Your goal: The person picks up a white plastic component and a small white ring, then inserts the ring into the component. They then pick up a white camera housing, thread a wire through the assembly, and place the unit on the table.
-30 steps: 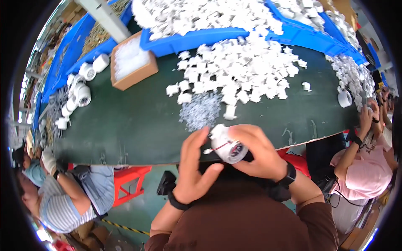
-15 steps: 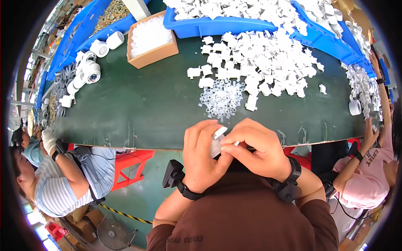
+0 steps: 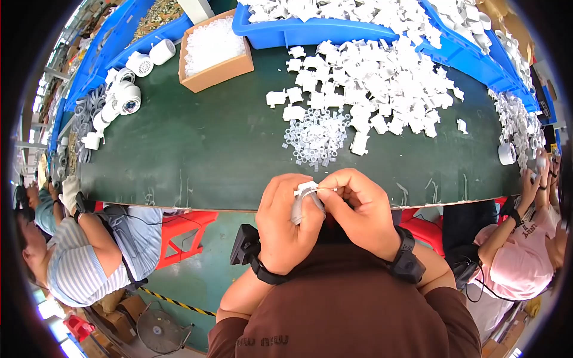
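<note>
Just off the near edge of the table, my left hand [image 3: 280,224] is closed around a white plastic part [image 3: 307,187], with its upper end showing above the thumb. My right hand [image 3: 363,212] is at its right side, thumb and forefinger pinched against the rim. A tiny pale tip shows by those fingers, too small to name. Beyond my hands lies a heap of small clear plastic rings [image 3: 316,138]. Behind it spreads a large pile of white plastic fittings [image 3: 391,86].
A cardboard box [image 3: 218,76] of clear pieces stands at the back left. Blue bins [image 3: 292,39] line the far side. White camera-like housings [image 3: 122,98] lie on the left of the green table [image 3: 197,143]. A person in stripes [image 3: 83,262] and one in pink [image 3: 516,256] sit on either side.
The white part has turned in my left hand, showing more of its top. My right fingers have shifted from in front of it to its right rim.
</note>
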A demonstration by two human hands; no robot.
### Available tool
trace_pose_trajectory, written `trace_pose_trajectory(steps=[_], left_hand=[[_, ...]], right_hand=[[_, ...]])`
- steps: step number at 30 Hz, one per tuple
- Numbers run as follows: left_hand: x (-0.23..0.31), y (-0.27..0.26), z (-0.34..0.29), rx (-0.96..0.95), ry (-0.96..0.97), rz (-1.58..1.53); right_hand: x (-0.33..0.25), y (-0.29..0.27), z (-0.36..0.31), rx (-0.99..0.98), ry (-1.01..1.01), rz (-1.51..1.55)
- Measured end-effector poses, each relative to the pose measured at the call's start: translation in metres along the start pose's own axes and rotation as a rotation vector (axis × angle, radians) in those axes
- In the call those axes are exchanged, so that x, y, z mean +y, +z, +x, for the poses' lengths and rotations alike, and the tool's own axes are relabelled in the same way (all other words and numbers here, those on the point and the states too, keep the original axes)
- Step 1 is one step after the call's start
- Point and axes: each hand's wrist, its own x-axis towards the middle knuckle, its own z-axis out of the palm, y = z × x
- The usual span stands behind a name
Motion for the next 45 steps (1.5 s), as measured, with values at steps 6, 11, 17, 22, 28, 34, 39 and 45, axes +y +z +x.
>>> trace_pose_trajectory(steps=[6,11,17,22,28,34,39,45], left_hand=[[0.000,0.002,0.000,-0.014,0.003,-0.003],[-0.002,0.002,0.002,-0.013,0.041,0.001],[-0.003,0.001,0.003,-0.028,0.047,-0.006],[-0.002,-0.005,0.001,-0.012,0.017,-0.012],[-0.002,-0.006,0.001,-0.031,0.021,-0.021],[-0.005,-0.011,-0.002,-0.029,-0.033,-0.047],[-0.003,-0.011,-0.001,-0.045,0.012,-0.017],[-0.002,-0.009,-0.002,-0.035,-0.012,0.010]], right_hand=[[0.000,-0.003,-0.002,0.061,-0.156,-0.185],[-0.003,0.001,0.002,0.093,-0.113,-0.221],[-0.003,-0.004,0.002,0.046,-0.065,-0.196],[-0.015,-0.039,0.015,0.062,-0.289,-0.526],[-0.019,-0.059,0.030,0.195,-0.387,-1.181],[-0.040,-0.067,0.007,0.021,-0.040,-0.930],[-0.053,-0.082,0.016,-0.064,-0.318,-1.326],[-0.048,-0.090,0.014,-0.428,-0.454,-1.352]])
